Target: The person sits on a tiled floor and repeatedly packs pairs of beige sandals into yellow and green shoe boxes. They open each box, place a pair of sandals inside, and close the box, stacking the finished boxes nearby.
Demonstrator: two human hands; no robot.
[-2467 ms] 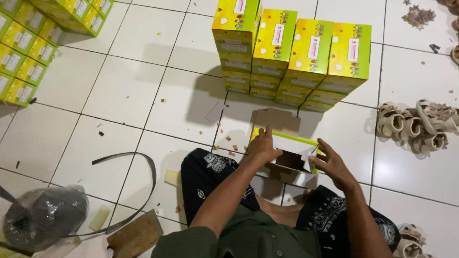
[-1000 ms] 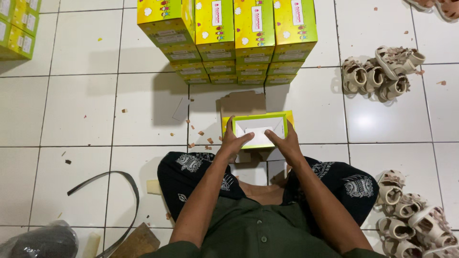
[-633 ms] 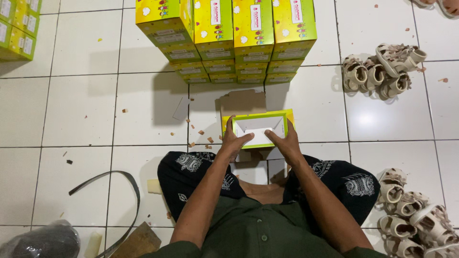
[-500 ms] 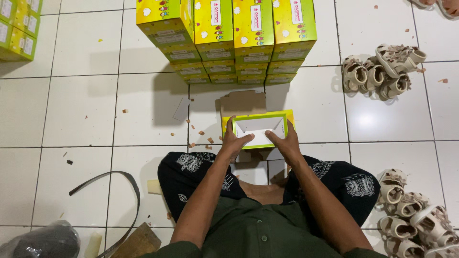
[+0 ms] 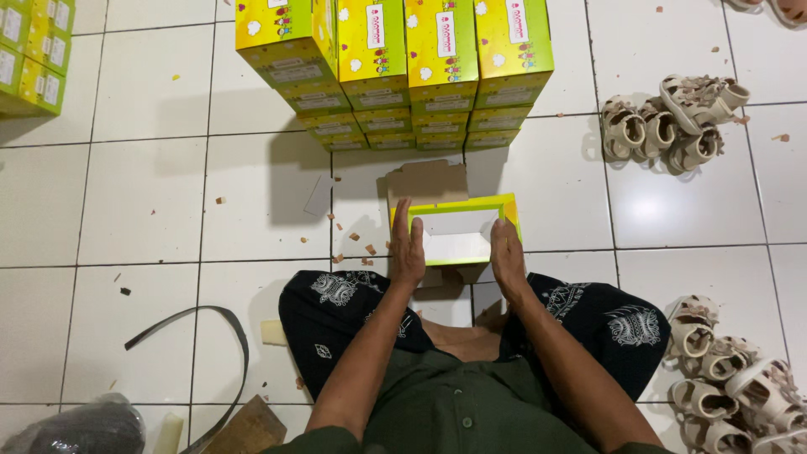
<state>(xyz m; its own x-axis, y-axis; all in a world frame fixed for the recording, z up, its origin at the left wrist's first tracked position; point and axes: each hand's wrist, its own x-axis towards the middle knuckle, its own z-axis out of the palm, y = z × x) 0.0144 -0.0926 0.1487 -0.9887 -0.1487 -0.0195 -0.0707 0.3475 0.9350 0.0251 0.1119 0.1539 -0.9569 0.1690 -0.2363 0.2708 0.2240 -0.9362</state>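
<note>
I sit on a white tiled floor with an open yellow-green shoe box (image 5: 458,232) in front of my knees; its inside is white and empty. My left hand (image 5: 408,244) presses flat against the box's left side with fingers straight. On the box's right side rests my right hand (image 5: 508,252), also flat. The box is held between both palms.
Stacks of closed yellow-green boxes (image 5: 395,71) stand just beyond the open box, more boxes (image 5: 32,55) at the far left. Beige child sandals lie in a pile (image 5: 672,126) at the right and another pile (image 5: 731,387) by my right knee. A black strap (image 5: 227,328) curves at the left.
Since 2.5 s ago the view shifted and the box came up level between my hands. In the last second my fingers straightened from gripping its near corners to lying flat along its sides.
</note>
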